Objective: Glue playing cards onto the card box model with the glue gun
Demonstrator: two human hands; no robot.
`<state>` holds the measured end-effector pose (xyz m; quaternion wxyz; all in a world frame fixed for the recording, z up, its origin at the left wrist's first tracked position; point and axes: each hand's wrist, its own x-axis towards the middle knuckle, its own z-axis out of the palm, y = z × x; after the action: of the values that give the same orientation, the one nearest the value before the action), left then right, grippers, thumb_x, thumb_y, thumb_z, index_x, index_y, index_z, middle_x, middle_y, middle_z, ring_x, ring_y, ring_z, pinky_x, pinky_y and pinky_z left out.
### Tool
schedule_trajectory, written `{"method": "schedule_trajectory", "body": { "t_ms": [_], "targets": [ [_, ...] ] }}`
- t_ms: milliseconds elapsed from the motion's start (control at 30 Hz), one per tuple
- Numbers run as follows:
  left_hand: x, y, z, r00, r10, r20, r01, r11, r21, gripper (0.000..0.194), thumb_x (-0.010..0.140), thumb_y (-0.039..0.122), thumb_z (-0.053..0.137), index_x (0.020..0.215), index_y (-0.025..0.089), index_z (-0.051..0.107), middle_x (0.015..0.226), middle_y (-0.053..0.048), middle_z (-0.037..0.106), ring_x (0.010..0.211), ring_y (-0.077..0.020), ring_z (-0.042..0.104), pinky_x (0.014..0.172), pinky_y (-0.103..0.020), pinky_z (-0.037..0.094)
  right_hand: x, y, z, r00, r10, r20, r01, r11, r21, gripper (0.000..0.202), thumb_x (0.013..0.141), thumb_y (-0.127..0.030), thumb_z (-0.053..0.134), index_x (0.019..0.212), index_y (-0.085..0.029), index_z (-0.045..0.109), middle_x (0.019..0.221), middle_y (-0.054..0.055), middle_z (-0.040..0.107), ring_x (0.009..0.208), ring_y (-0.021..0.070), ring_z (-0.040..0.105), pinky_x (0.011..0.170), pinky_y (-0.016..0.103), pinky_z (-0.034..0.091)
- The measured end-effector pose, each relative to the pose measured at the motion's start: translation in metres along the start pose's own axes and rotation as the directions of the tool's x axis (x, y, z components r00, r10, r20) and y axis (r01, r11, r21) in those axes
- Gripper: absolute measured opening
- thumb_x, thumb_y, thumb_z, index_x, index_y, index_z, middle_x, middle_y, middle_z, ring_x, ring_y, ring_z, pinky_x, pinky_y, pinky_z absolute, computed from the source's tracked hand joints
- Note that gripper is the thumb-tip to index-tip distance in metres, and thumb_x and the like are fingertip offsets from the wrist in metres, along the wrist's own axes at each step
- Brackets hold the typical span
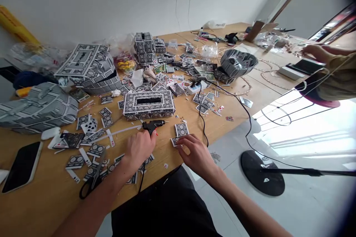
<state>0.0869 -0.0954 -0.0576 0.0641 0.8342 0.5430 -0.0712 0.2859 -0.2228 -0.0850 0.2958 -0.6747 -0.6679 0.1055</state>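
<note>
Fingers point(153, 137) of our left hand point(139, 146) grip the gun point(150, 126) near frame centre, nozzle point(166, 122) aimed right, seemingly to clear our hands; our right hand point(197, 154) touches the card point(174, 141) lower centre, likely steadying it, though we can't tell if it's pinched

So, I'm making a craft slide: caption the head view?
Left hand holding a glue gun, right hand at a card, before a patterned box.

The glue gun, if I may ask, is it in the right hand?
No, the left hand grips the glue gun, while the right hand touches a card.
</note>
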Motion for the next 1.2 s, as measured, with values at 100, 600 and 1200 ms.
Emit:
{"method": "schedule_trajectory", "body": {
  "t_ms": [100,600,1200],
  "targets": [
    [0.005,0.003,0.002,1.000,-0.009,-0.007,0.009,1.000,0.008,0.068,0.112,0.050,0.031,0.101,0.007,0.083,0.097,-0.030,0.080,0.096,-0.0432,0.081,0.080,-0.047,0.057,0.011,0.004,-0.003,0.989,0.091,-0.112,-0.097,0.994,-0.048,0.018,0.105,-0.038,0.068,0.102,-0.022,0.076,0.109,0.011,0.080,0.103,0.0298,0.075,0.094,0.044,0.063],
    [-0.016,-0.111,-0.045,0.983,-0.024,-0.183,-0.018,0.974,-0.227,0.055,0.107,0.059,0.044,0.070,0.023,0.061,0.062,-0.006,0.062,0.059,-0.0239,0.057,0.062,-0.034,0.026,0.059,0.010,-0.002,0.939,0.329,-0.100,-0.322,0.944,0.076,0.049,0.089,-0.035,0.071,0.134,-0.015,0.070,0.127,0.019,0.070,0.108,0.0348,0.075,0.098,0.057,0.063],
    [-0.093,-0.108,0.003,0.978,0.140,-0.158,-0.193,0.293,-0.936,0.046,0.094,0.048,0.076,0.131,0.023,0.066,0.118,-0.008,0.079,0.100,-0.0269,0.077,0.086,-0.036,0.065,0.043,-0.125,0.050,0.870,-0.493,0.004,0.399,0.710,0.581,0.067,0.100,-0.017,0.075,0.160,-0.023,0.046,0.155,0.016,0.061,0.146,0.0269,0.062,0.123,0.041,0.055]
  ]
}}
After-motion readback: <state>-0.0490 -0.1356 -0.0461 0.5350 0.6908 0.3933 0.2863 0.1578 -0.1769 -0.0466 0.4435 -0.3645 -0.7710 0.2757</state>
